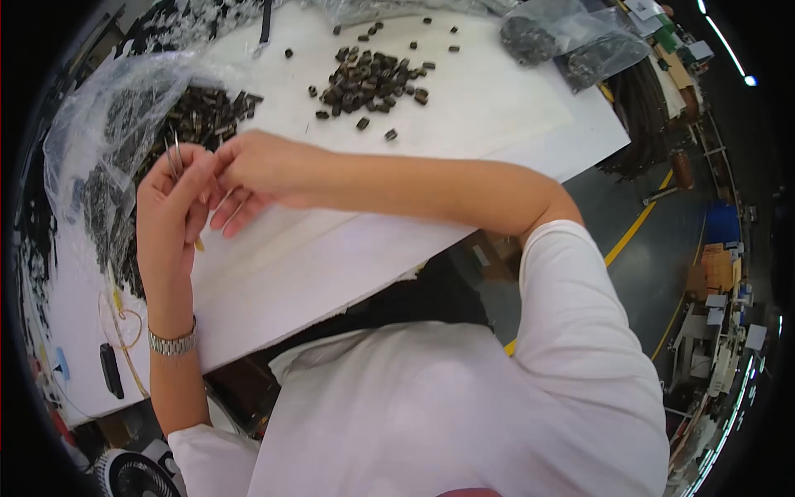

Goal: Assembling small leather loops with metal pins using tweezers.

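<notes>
My left hand, with a metal-banded watch on its wrist, is closed around a slim two-pronged metal tool that looks like tweezers. A small yellow end shows below its fingers. My right hand meets it from the right, thumb and forefinger pinched against the left fingertips, the other fingers loosely bent. A thin metal strip shows by the right fingers; whatever they pinch is hidden. Just beyond both hands lie many short dark tube-like pieces at a clear plastic bag.
A loose pile of small dark pieces sits further back on the white table. Filled clear bags lie at the far right corner. A black marker rests at the near left, beside a thin cord. A fan stands below.
</notes>
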A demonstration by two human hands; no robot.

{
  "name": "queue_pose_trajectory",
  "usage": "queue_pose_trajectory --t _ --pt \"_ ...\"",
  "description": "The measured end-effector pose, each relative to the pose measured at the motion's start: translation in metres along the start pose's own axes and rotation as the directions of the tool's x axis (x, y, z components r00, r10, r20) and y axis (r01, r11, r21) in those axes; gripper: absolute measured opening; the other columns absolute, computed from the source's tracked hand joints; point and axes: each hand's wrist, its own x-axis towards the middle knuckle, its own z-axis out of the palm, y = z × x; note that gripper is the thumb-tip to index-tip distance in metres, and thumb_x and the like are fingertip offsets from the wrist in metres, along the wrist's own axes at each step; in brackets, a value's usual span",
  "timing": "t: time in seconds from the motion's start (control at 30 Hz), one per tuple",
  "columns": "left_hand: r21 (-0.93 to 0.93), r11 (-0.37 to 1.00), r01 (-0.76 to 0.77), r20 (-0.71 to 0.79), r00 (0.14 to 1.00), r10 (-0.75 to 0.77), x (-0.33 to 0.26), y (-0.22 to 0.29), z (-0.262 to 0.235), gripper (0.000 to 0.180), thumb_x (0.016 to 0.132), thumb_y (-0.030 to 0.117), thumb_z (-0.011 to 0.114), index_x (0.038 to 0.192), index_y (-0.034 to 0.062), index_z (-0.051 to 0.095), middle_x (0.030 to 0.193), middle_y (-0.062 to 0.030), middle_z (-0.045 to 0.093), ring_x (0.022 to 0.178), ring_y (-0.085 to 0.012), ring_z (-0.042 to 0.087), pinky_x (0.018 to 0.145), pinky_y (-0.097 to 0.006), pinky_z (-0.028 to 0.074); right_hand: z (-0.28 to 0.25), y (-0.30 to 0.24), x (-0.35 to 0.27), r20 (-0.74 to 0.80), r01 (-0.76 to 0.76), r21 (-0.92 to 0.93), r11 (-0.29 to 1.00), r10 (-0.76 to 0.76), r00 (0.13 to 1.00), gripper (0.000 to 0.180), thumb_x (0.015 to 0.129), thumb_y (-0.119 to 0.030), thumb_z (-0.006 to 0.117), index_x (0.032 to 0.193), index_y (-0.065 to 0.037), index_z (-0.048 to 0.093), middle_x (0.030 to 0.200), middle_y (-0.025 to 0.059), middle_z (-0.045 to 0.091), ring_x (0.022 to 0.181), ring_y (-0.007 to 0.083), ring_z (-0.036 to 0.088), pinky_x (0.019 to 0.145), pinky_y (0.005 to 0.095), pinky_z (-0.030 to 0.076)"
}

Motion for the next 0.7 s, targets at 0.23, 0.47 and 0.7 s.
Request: queue_pose_trajectory --t 0.23,0.47,0.7 --pt "0.018 0.999 0.044 0.02 0.999 -0.045 0.011 0.002 -0.023 0.018 0.106 0.019 0.067 0.111 0.0022 0.066 0.08 0.0021 0.057 0.044 0.0023 0.031 0.041 -0.018 0.019 -0.041 -0.048 -0.081 -0.067 0.294 -0.336 0.895 -0.334 0.94 0.02 0.101 -0.009 0.059 0.111 0.007 0.066 0.096 0.0204 0.077 0.078 0.0211 0.077 0.076 0.0334 0.065" --pt "0.183 0.983 -0.008 0.072 0.997 -0.005 0.006 -0.008 -0.021 0.013 0.105 0.014 0.067 0.111 0.0024 0.067 0.079 0.0003 0.059 0.043 0.0016 0.029 0.039 -0.019 0.015 -0.057 -0.06 -0.194 0.14 0.457 -0.1 0.884 -0.442 0.886 0.021 0.097 0.003 0.051 0.113 0.009 0.064 0.105 0.0217 0.074 0.087 0.0277 0.078 0.072 0.0372 0.067" --pt "0.217 0.974 -0.066 0.134 0.99 0.037 0.031 -0.03 -0.009 0.011 0.106 0.013 0.066 0.109 0.0026 0.07 0.08 0.0008 0.06 0.043 0.0021 0.027 0.039 -0.02 0.014 -0.049 -0.039 -0.301 0.011 0.494 -0.296 0.817 -0.514 0.857 0.02 0.097 -0.004 0.061 0.112 0.009 0.066 0.103 0.0218 0.077 0.081 0.0254 0.078 0.07 0.0345 0.067"
